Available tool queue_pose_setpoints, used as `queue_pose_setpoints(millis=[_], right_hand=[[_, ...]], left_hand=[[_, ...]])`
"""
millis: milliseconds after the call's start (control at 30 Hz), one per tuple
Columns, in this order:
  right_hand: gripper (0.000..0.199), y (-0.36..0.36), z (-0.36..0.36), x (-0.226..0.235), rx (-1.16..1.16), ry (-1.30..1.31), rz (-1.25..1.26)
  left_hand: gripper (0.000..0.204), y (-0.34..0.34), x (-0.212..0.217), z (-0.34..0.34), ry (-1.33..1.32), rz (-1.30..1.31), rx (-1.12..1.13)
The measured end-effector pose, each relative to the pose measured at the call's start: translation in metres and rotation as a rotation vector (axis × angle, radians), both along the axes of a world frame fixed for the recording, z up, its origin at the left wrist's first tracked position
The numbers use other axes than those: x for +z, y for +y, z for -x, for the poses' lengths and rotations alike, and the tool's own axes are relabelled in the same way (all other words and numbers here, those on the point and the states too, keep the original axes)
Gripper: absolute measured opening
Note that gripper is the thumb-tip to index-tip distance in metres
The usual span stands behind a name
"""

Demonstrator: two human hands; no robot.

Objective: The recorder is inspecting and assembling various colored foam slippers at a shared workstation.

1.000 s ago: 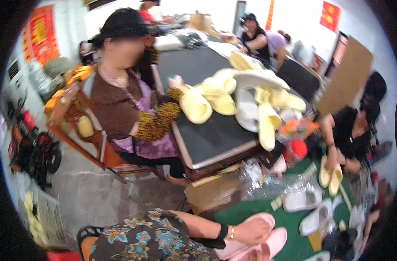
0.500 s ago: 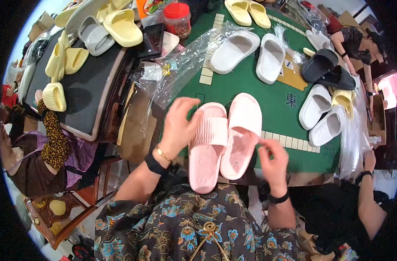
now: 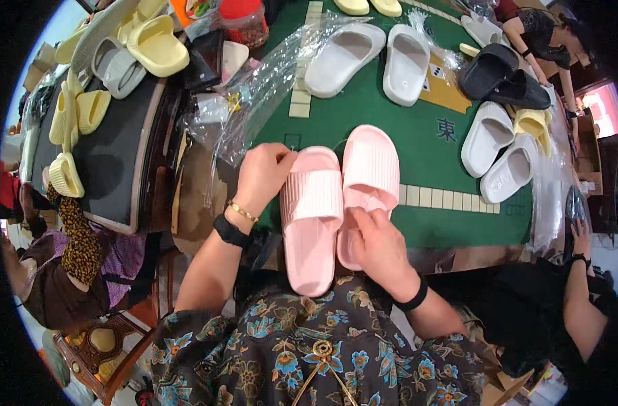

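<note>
A pair of pink slide slippers lies side by side at the near edge of the green table, toes pointing away from me. The left pink slipper (image 3: pixel 307 260) reaches over the edge toward my lap. Beside its toe, my left hand (image 3: pixel 263 177) is closed, thumb against curled fingers; what it pinches, if anything, cannot be made out. My right hand (image 3: pixel 382 252) lies over the heel part of the right pink slipper (image 3: pixel 371 159), its fingertips bunched at the opening under the ribbed strap. Those fingertips are partly hidden.
White slippers (image 3: pixel 345 59) lie beyond the pink pair, with black slippers (image 3: pixel 493 71) and grey-white slippers (image 3: pixel 488 139) to the right. Clear plastic bags (image 3: pixel 251 101) spread at left. Yellow slippers (image 3: pixel 159 47) sit on a dark side table. Other people work on both sides.
My right hand has moved left from beside the right slipper onto its opening. My left hand has closed at the left slipper's toe. The view has shifted slightly.
</note>
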State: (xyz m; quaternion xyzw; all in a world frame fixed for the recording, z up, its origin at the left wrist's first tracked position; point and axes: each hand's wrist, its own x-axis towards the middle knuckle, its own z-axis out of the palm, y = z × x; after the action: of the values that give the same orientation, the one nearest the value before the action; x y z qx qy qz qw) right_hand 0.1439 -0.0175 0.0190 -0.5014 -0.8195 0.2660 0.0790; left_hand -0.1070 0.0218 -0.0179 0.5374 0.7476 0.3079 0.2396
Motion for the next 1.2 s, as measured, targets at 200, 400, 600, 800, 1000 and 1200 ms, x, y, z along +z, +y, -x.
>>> queue_pose_setpoints(millis=[200, 400, 600, 800, 1000, 1200], right_hand=[[0.042, 0.015, 0.015, -0.005, -0.006, 0.134, -0.139], [0.048, 0.020, 0.015, -0.008, -0.063, 0.131, -0.036], [0.037, 0.017, 0.015, -0.011, 0.040, 0.164, -0.257], [0.040, 0.022, 0.022, -0.026, 0.031, 0.153, -0.296], [0.041, 0.020, 0.016, -0.048, 0.009, 0.150, -0.316], [0.038, 0.018, 0.015, -0.018, 0.028, 0.164, -0.374]], left_hand=[[0.014, 0.007, 0.005, -0.010, -0.024, -0.201, -0.036], [0.016, 0.032, 0.016, -0.032, -0.116, -0.198, -0.159], [0.022, 0.074, 0.007, -0.048, -0.424, 0.013, -0.452], [0.023, 0.090, -0.004, -0.053, -0.515, 0.014, -0.411], [0.024, 0.088, -0.004, -0.056, -0.564, 0.124, -0.435], [0.020, 0.078, 0.008, -0.069, -0.653, 0.108, -0.396]])
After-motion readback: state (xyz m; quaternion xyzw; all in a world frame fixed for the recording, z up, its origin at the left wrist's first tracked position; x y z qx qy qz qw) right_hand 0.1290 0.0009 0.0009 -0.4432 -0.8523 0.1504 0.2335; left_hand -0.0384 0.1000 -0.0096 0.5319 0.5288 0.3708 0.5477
